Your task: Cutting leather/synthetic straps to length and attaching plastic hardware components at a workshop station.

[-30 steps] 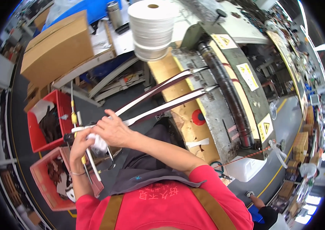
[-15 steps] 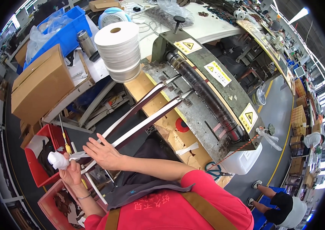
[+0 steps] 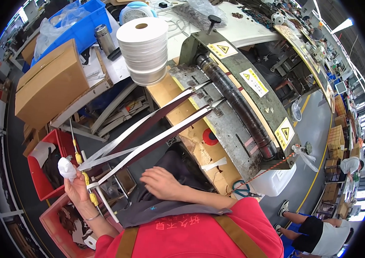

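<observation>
Here our left hand (image 3: 75, 185) is clamped on a crumpled white cloth wad (image 3: 66, 168); our right hand (image 3: 161, 182) lies spread, fingers apart, on dark grey fabric (image 3: 171, 163) beneath two taut white-and-maroon straps (image 3: 148, 129).

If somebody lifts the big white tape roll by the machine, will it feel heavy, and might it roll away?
The white tape roll is thickly wound, so probably heavy for its size. It stands on its flat end, so it looks stable; laid sideways it would likely roll. Loose outer layers might unwind.

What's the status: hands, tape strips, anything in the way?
Left hand shut on white wad, raised by the strip ends. Right hand open, flat on dark cloth in the lap. Two white strips run taut from machine; nothing across them.
</observation>
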Tool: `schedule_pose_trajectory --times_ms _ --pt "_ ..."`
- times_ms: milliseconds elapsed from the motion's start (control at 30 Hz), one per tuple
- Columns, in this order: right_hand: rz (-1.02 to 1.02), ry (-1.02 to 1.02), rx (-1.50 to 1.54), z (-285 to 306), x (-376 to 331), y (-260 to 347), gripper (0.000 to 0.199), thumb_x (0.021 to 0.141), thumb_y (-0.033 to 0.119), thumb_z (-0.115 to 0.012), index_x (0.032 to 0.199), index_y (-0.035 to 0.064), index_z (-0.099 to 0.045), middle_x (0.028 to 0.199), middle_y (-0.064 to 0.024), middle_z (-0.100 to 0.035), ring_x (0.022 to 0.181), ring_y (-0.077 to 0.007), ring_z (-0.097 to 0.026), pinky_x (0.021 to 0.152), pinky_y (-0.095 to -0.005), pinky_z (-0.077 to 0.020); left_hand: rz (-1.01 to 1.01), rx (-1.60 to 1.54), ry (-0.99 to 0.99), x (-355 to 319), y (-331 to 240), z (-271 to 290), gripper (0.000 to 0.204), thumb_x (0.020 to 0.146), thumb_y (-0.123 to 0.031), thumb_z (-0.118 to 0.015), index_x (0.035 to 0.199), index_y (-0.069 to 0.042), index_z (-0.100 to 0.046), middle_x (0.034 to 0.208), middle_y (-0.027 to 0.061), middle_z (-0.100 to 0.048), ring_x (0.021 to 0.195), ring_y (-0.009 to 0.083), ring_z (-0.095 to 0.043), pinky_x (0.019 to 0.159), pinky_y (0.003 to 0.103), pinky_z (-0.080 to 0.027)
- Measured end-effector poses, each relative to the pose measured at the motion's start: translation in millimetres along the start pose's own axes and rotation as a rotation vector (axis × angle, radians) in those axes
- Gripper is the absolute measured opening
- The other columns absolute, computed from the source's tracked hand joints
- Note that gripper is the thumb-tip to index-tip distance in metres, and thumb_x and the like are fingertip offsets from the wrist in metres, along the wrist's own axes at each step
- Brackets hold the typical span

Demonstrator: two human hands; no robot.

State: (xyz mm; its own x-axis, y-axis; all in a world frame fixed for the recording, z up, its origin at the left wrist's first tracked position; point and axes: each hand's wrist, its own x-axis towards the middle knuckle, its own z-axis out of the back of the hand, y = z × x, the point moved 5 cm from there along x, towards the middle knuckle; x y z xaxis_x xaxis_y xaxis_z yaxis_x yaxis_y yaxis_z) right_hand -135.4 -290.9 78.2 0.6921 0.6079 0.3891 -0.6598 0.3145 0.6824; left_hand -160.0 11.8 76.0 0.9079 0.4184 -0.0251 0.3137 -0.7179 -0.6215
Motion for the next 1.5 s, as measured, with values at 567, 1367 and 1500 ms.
schedule_pose_trajectory --times_ms 567,1367,1500 --pt "-0.251 0.098 0.029 18.4 -34.4 -23.6 0.018 0.075 0.008 -0.055 0.091 0.0019 -0.056 0.079 -0.0108 -0.058 0.076 -0.0266 -0.057 0.068 -0.0349 -0.0451 -0.049 0.583 -0.137 -4.8 -44.8 6.9 0.042 0.077 -0.008 -0.049 0.118 0.0 -0.04 0.104 0.0147 -0.055 0.077 0.0213 -0.058 0.06 0.029 -0.05" --pt "0.411 -0.034 -0.03 -34.9 114.2 42.4 0.029 0.059 -0.001 -0.057 0.088 0.0039 -0.053 0.065 -0.0064 -0.047 0.062 -0.0233 -0.049 0.065 -0.0333 -0.0389 -0.083 1.66 0.256 12.8 -20.3 -58.8 0.025 0.069 -0.01 -0.056 0.093 -0.003 -0.055 0.081 0.0049 -0.057 0.062 0.0138 -0.055 0.056 0.024 -0.045" --pt "0.357 -0.095 -0.127 -26.2 129.6 16.5 0.03 0.061 -0.002 -0.055 0.091 0.0026 -0.053 0.069 -0.0064 -0.049 0.064 -0.0228 -0.049 0.066 -0.0328 -0.0372 0.388 0.779 0.449 -12.6 9.9 -62.1 0.03 0.069 -0.01 -0.057 0.098 -0.001 -0.053 0.082 0.0057 -0.056 0.075 0.014 -0.057 0.062 0.024 -0.047"
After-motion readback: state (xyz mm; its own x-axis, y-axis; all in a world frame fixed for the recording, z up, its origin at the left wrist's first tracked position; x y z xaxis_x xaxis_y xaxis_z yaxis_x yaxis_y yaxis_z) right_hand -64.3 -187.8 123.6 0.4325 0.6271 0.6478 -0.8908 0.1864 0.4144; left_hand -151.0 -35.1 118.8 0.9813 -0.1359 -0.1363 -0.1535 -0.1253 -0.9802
